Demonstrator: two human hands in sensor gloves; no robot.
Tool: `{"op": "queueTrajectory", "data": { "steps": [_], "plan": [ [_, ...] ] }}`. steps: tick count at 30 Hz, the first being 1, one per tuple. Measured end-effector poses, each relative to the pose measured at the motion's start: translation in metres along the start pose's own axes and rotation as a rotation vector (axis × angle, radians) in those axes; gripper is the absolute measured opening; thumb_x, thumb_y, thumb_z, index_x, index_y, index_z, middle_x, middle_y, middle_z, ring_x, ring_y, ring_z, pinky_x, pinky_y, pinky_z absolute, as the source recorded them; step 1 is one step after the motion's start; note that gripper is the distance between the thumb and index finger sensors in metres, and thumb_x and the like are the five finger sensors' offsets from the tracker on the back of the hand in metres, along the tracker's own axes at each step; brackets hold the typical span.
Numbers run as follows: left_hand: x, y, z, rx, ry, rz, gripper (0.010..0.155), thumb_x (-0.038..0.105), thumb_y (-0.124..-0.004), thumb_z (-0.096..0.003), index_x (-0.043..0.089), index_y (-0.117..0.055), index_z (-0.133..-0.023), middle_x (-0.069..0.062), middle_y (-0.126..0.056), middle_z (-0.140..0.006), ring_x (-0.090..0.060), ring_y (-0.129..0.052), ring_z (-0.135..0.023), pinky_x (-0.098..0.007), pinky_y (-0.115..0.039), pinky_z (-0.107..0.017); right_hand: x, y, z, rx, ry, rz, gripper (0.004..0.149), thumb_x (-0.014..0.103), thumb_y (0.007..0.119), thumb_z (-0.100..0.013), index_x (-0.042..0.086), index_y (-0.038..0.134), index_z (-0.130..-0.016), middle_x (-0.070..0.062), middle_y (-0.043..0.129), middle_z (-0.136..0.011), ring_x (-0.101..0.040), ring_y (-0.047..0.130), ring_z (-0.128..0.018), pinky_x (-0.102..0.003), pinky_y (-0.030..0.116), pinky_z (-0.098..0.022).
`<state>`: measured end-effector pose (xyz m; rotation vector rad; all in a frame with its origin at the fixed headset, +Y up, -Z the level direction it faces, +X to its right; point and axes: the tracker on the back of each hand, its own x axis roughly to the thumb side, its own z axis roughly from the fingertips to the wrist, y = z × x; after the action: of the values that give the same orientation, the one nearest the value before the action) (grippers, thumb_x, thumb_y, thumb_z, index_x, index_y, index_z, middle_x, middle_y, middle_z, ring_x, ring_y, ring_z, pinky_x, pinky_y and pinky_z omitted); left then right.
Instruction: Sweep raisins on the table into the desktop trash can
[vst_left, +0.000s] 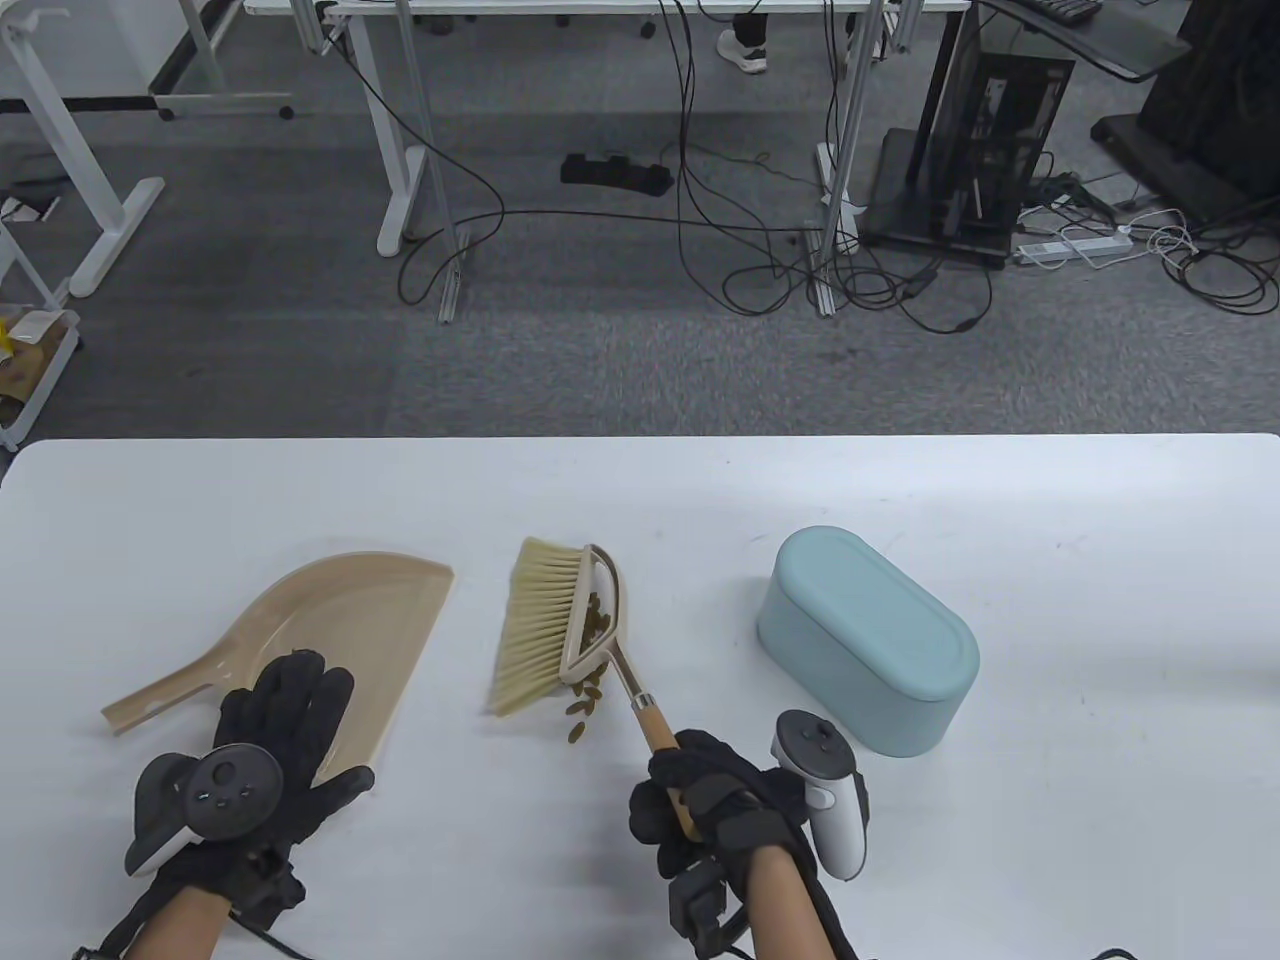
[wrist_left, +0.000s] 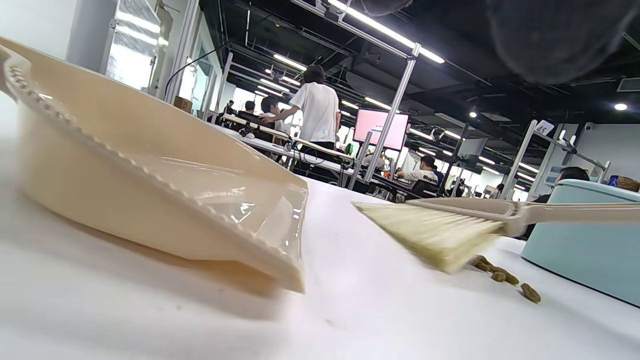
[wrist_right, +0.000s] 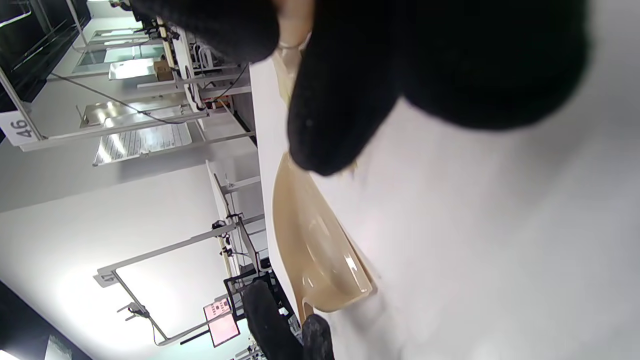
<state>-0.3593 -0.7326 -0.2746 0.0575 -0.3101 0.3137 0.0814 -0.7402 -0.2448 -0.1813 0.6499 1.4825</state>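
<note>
My right hand (vst_left: 715, 800) grips the wooden handle of a beige brush (vst_left: 560, 630), whose bristles lie on the table left of a cluster of raisins (vst_left: 592, 660). The raisins also show in the left wrist view (wrist_left: 502, 277) under the brush (wrist_left: 440, 235). My left hand (vst_left: 270, 745) rests flat with spread fingers on the near part of a beige dustpan (vst_left: 330, 620), which lies left of the brush with its mouth facing right. The dustpan fills the left of the left wrist view (wrist_left: 150, 190) and shows in the right wrist view (wrist_right: 310, 245). A pale blue trash can (vst_left: 865, 640) stands right of the brush.
The white table's far edge (vst_left: 640, 440) runs across the middle of the table view, with floor, desk legs and cables beyond. The trash can also shows at the right edge of the left wrist view (wrist_left: 585, 235).
</note>
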Motion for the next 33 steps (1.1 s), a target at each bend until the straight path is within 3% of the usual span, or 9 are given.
{"op": "queueTrajectory", "data": {
  "steps": [4,7,10,16,21,25,28,32,33],
  "plan": [
    [0.000,-0.002,0.000,-0.015,0.005,-0.010,0.086,0.062,-0.070,-0.0487,0.029,-0.025,-0.114,-0.006,-0.007,-0.123,-0.037,-0.014,-0.118,-0.072,-0.019,-0.077,-0.007,-0.012,0.032,-0.020,0.017,-0.013,0.079,0.033,0.065,-0.060,-0.014,0.019,-0.104,-0.026,0.080,-0.073,-0.013,0.101,-0.031,-0.031,0.089,-0.017],
    [0.000,-0.003,0.000,-0.025,0.012,-0.012,0.086,0.062,-0.070,-0.0486,0.030,-0.025,-0.114,-0.006,-0.007,-0.123,-0.037,-0.014,-0.118,-0.072,-0.019,-0.077,-0.012,-0.021,0.044,-0.033,-0.003,-0.019,0.076,0.033,0.066,-0.059,-0.010,0.026,-0.106,-0.023,0.081,-0.071,-0.013,0.100,-0.029,-0.031,0.088,-0.016],
    [-0.001,-0.003,0.001,-0.031,0.020,-0.015,0.086,0.062,-0.070,-0.0485,0.030,-0.025,-0.114,-0.005,-0.007,-0.123,-0.037,-0.014,-0.118,-0.072,-0.019,-0.077,-0.012,-0.030,0.046,-0.012,-0.126,0.074,0.074,0.035,0.068,-0.058,-0.007,0.033,-0.108,-0.018,0.084,-0.069,-0.011,0.100,-0.026,-0.029,0.087,-0.014],
    [-0.009,-0.001,0.003,-0.024,0.060,0.010,0.088,0.062,-0.072,-0.0477,0.030,-0.023,-0.114,-0.005,-0.006,-0.122,-0.036,-0.013,-0.118,-0.071,-0.021,-0.078,-0.005,-0.047,0.036,0.084,-0.182,0.355,0.073,0.034,0.076,-0.055,-0.002,0.045,-0.109,-0.017,0.089,-0.067,-0.013,0.100,-0.023,-0.032,0.086,-0.014],
    [-0.016,-0.002,0.004,-0.030,0.099,0.018,0.088,0.062,-0.072,-0.0475,0.030,-0.024,-0.113,-0.005,-0.006,-0.122,-0.036,-0.013,-0.118,-0.070,-0.025,-0.078,0.002,-0.071,0.032,-0.054,-0.165,0.526,0.070,0.032,0.081,-0.051,0.002,0.055,-0.108,-0.017,0.092,-0.064,-0.017,0.100,-0.020,-0.036,0.086,-0.013],
    [-0.018,-0.004,0.004,-0.037,0.134,0.005,0.088,0.062,-0.072,-0.0473,0.031,-0.024,-0.113,-0.005,-0.005,-0.122,-0.036,-0.011,-0.118,-0.070,-0.021,-0.078,0.004,-0.092,0.033,-0.170,-0.178,0.520,0.068,0.032,0.082,-0.050,0.003,0.058,-0.107,-0.017,0.093,-0.064,-0.018,0.100,-0.019,-0.037,0.085,-0.013],
    [-0.018,-0.002,0.005,0.018,0.201,-0.041,0.088,0.064,-0.072,-0.0461,0.031,-0.026,-0.113,-0.006,-0.010,-0.122,-0.037,-0.023,-0.117,-0.064,-0.034,-0.078,0.000,-0.103,0.031,-0.203,-0.175,0.502,0.069,0.032,0.081,-0.050,0.004,0.057,-0.108,-0.017,0.093,-0.064,-0.018,0.100,-0.019,-0.037,0.085,-0.014],
    [-0.021,-0.002,0.006,0.039,0.289,-0.081,0.092,0.065,-0.074,-0.0452,0.030,-0.024,-0.113,-0.007,-0.012,-0.122,-0.037,-0.025,-0.116,-0.063,-0.037,-0.078,-0.008,-0.112,0.027,-0.186,-0.191,0.445,0.069,0.033,0.080,-0.050,0.003,0.057,-0.107,-0.016,0.093,-0.063,-0.016,0.100,-0.019,-0.035,0.086,-0.013],
    [-0.023,-0.003,0.006,0.037,0.292,-0.077,0.092,0.065,-0.075,-0.0450,0.030,-0.024,-0.113,-0.008,-0.014,-0.121,-0.037,-0.027,-0.116,-0.062,-0.039,-0.078,-0.009,-0.112,0.025,-0.134,-0.226,0.382,0.069,0.034,0.080,-0.051,0.001,0.056,-0.107,-0.016,0.093,-0.062,-0.014,0.100,-0.018,-0.033,0.086,-0.012]
  ]
}}
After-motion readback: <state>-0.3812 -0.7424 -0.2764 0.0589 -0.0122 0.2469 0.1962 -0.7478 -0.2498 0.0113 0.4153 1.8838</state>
